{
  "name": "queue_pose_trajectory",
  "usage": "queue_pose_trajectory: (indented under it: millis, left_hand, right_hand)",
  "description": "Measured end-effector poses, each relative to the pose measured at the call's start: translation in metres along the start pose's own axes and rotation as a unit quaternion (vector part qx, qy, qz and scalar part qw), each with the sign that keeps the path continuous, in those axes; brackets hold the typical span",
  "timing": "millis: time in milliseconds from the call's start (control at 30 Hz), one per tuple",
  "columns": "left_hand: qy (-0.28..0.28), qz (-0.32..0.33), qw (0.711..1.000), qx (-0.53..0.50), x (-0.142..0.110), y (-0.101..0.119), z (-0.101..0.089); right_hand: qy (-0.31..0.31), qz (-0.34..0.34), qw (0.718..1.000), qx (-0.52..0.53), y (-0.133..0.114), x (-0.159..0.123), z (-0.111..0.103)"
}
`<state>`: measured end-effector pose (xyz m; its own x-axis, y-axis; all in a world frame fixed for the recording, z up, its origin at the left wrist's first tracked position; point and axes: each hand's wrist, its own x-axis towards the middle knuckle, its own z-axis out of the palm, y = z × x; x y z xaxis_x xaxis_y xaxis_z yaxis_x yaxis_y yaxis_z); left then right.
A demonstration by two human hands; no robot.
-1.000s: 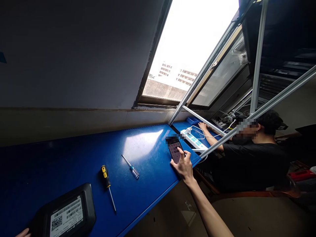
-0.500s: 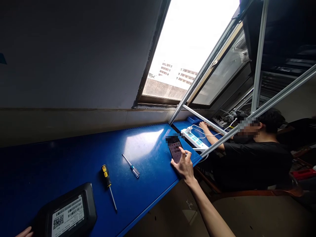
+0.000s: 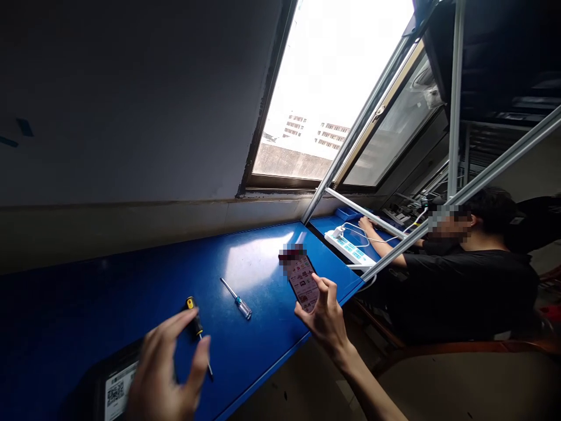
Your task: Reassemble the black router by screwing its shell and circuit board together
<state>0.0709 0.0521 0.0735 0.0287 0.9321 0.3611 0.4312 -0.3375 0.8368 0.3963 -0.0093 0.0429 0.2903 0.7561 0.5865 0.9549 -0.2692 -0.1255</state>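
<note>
My right hand (image 3: 323, 313) grips a smartphone (image 3: 303, 285) by its edges, its lit screen showing coloured icons, above the right part of the blue table. With thumb and fingers apart, my left hand (image 3: 169, 365) hovers empty over a black device (image 3: 99, 380) with a white QR-code label, hiding much of it. Just beyond the left fingertips lies a yellow-and-black screwdriver (image 3: 196, 323), partly covered by them. Between my two hands, a second screwdriver (image 3: 242, 307) with a clear bluish handle rests on the table.
The blue table (image 3: 267, 345) runs along a wall under a bright window (image 3: 324, 70). A metal frame (image 3: 407, 240) rises at its right end. Beyond it are a white power strip (image 3: 348, 248), a blue tray (image 3: 347, 213) and a seated person in black (image 3: 473, 292).
My left hand has come up from the lower left corner to over the black device, fingers apart. My right hand has lifted the phone and brought it slightly left and nearer.
</note>
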Motion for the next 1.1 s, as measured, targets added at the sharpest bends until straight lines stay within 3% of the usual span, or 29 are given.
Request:
queue_pose_trajectory:
  millis: [133,233,367,667,833,933,1100]
  left_hand:
    - [-0.117,-0.03,0.988,-0.098,0.042,0.042,0.056]
    - [-0.136,-0.063,0.98,-0.13,0.058,0.06,0.077]
    - [-0.134,-0.076,0.981,-0.119,0.056,0.067,0.076]
    - [-0.089,-0.089,0.985,-0.117,0.045,0.082,0.065]
    - [-0.089,-0.131,0.967,-0.198,0.035,0.077,0.051]
    - [-0.109,-0.213,0.908,-0.343,0.017,0.061,0.044]
    - [-0.213,-0.334,0.697,-0.598,-0.032,0.034,0.035]
  right_hand:
    - [0.014,-0.042,0.997,0.066,-0.049,-0.018,-0.015]
    - [0.026,-0.057,0.993,0.101,-0.077,-0.029,-0.023]
    - [0.043,-0.073,0.989,0.122,-0.096,-0.039,-0.03]
    - [0.087,-0.105,0.982,0.13,-0.106,-0.048,-0.04]
    - [0.065,-0.084,0.976,0.188,-0.114,-0.051,-0.047]
    - [0.04,-0.035,0.963,0.264,-0.126,-0.054,-0.054]
    - [-0.049,0.021,0.922,0.384,-0.151,-0.067,-0.055]
